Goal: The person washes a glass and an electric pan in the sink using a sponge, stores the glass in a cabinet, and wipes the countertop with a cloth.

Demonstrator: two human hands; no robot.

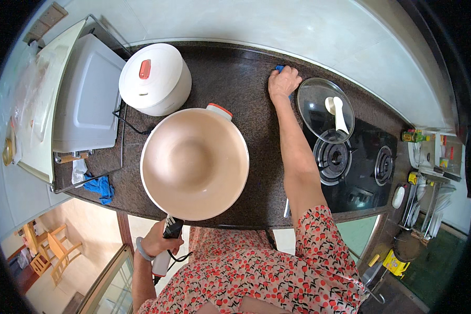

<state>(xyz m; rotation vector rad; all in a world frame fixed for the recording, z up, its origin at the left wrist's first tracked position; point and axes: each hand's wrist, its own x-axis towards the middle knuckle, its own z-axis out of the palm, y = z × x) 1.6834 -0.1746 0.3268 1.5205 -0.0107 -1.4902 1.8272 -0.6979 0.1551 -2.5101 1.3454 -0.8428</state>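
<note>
My right hand (284,81) presses a bunched blue cloth (280,68) onto the dark stone countertop (235,84) near the wall, just left of a glass lid (312,106). My left hand (161,238), below the counter's front edge, grips the white handle of an electric wok (194,165) together with a black power plug (173,228) on a black cord. The wok's cream interior shows no contents. A white lidded cooker (155,78) with a red knob stands behind the wok at the left.
The lid overlaps a black gas hob (357,161). At the left stand a wire rack with a white box-shaped appliance (96,94) and another blue cloth (101,188). A dish rack (428,208) with plates and a yellow package (395,263) are at the right.
</note>
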